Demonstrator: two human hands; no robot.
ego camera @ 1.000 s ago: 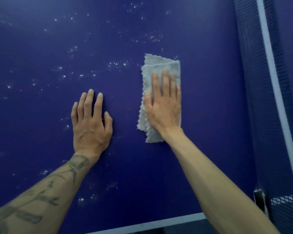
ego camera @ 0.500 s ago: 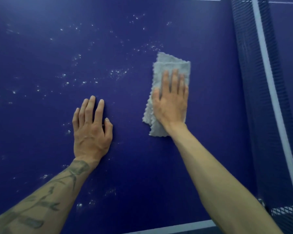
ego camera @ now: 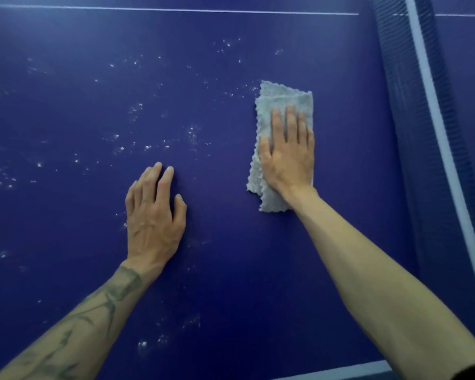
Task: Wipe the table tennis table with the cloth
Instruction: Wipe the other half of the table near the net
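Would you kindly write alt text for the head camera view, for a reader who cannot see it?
A right hand presses a folded grey cloth flat on a blue table beside the net; the left hand rests flat nearby among white specks.

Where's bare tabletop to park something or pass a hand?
Bare table between the left hand and the cloth, running down between both forearms. A narrower strip lies between the cloth and the net. Far band up to the white line is open but dotted with white specks. Tightest spot: the right hand pressing the cloth near the net.
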